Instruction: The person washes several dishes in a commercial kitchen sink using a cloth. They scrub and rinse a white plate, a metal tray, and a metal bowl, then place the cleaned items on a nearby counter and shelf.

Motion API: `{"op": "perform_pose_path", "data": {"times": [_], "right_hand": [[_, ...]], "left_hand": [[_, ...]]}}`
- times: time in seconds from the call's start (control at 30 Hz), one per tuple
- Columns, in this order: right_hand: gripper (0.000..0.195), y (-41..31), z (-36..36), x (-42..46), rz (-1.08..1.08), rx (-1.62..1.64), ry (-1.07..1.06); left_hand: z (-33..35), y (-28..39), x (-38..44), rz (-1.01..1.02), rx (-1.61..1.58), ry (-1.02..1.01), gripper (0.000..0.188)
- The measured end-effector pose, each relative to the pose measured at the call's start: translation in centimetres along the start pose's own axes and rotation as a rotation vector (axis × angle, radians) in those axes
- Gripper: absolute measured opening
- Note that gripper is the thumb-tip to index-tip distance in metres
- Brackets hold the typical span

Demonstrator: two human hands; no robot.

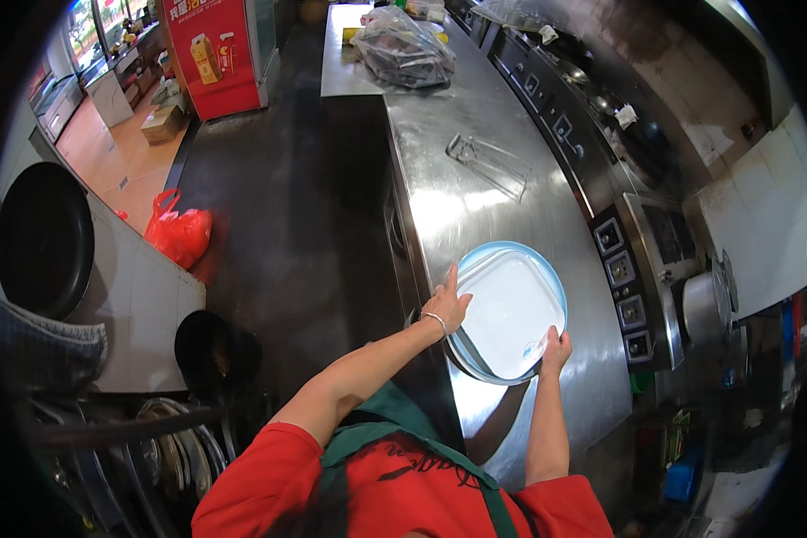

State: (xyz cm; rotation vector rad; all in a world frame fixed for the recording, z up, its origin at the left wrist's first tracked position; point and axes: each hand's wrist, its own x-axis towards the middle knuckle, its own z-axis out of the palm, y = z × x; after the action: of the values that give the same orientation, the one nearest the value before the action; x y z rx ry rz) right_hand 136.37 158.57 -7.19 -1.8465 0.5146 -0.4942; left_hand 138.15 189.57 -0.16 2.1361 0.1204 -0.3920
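Observation:
A white square plate (511, 309) with rounded corners lies on top of a larger light-blue round plate (557, 286); more rims show beneath at the near left side. My left hand (446, 307), with a bracelet at the wrist, is at the left edge of this stack. Its index finger points away from me and its thumb reaches over the white plate's edge; the other fingers are mostly hidden. My right hand (555, 351) grips the near right edge, thumb on top and fingers underneath. The stack is over the stainless-steel counter (592, 397); whether it touches the surface I cannot tell.
Farther along the counter are a wire rack (489, 161) and a clear plastic bag (407, 50) with contents. A cooking range (622, 269) with knobs runs along the right, beside a metal pot (706, 299). Left are a black pan (46, 239) and a red bag (180, 232).

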Motion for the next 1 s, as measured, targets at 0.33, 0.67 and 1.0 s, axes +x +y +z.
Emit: {"op": "perform_pose_path", "data": {"times": [0.33,0.67,1.0], "right_hand": [[0.026,-2.7,9.1,6.4,0.067,-0.218,0.016],[0.018,-9.4,12.1,5.7,0.044,-0.043,0.182],[0.034,-8.6,11.9,4.4,0.383,0.314,0.156]], "left_hand": [[-5.2,0.4,10.1,-0.011,-0.020,0.088,0.066],[-6.2,-0.3,12.2,0.110,0.021,0.016,0.067],[-8.7,-0.1,13.0,0.148,0.000,-0.269,0.075]]}}
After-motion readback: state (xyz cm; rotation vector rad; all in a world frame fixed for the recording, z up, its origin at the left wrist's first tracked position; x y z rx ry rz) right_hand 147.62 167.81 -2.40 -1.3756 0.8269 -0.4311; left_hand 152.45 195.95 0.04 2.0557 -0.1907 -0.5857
